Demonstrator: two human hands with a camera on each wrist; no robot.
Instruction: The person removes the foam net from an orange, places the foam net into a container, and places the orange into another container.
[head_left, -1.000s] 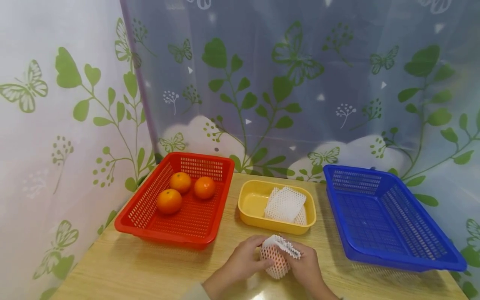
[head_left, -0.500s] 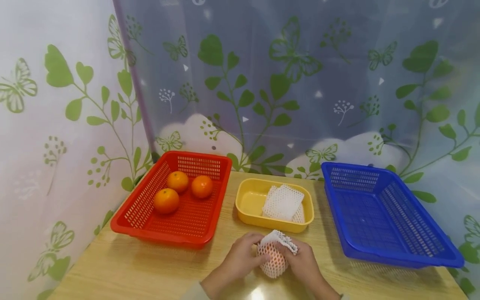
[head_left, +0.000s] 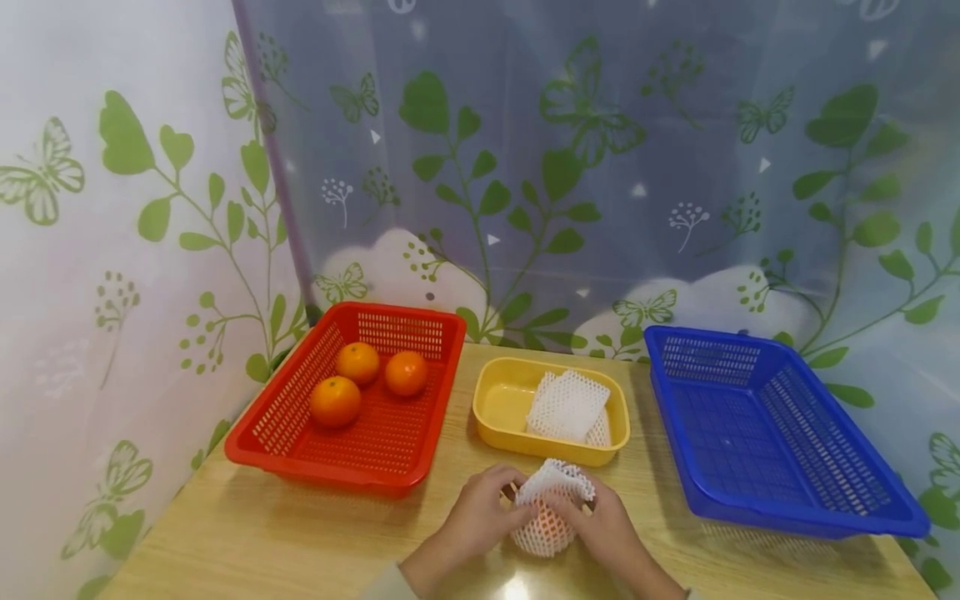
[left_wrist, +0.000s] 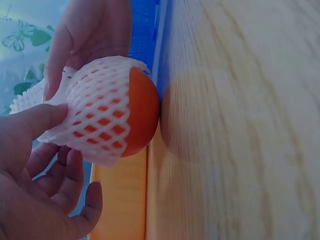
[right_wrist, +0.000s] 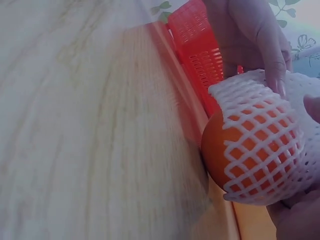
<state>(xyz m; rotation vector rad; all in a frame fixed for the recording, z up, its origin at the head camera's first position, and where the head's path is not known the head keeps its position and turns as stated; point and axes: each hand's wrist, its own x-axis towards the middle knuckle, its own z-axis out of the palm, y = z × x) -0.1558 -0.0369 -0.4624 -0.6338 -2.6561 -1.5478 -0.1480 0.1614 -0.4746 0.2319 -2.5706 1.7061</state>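
An orange (left_wrist: pixel 144 112) sits on the wooden table inside a white foam net sleeve (head_left: pixel 546 523). The net covers most of the fruit; in both wrist views its lower end, against the table, shows bare. My left hand (head_left: pixel 480 512) pinches the net from the left, thumb on the near side and fingers behind. From the right, my right hand (head_left: pixel 606 525) holds the net with its thumb across the front. The loose top of the net (head_left: pixel 564 475) stands up between the hands. In the head view the fingertips behind the net are hidden.
A red basket (head_left: pixel 330 475) with 3 oranges (head_left: pixel 335 402) stands at the left. Behind the hands is a yellow tub (head_left: pixel 498 433) with folded foam nets (head_left: pixel 570 407) in it. At the right stands a blue basket (head_left: pixel 750 433). Patterned curtains hang behind and at the sides.
The right thumb has moved down and left across the front of the net, and the net's top stands more upright. The view has shifted slightly; baskets and tub stay in place.
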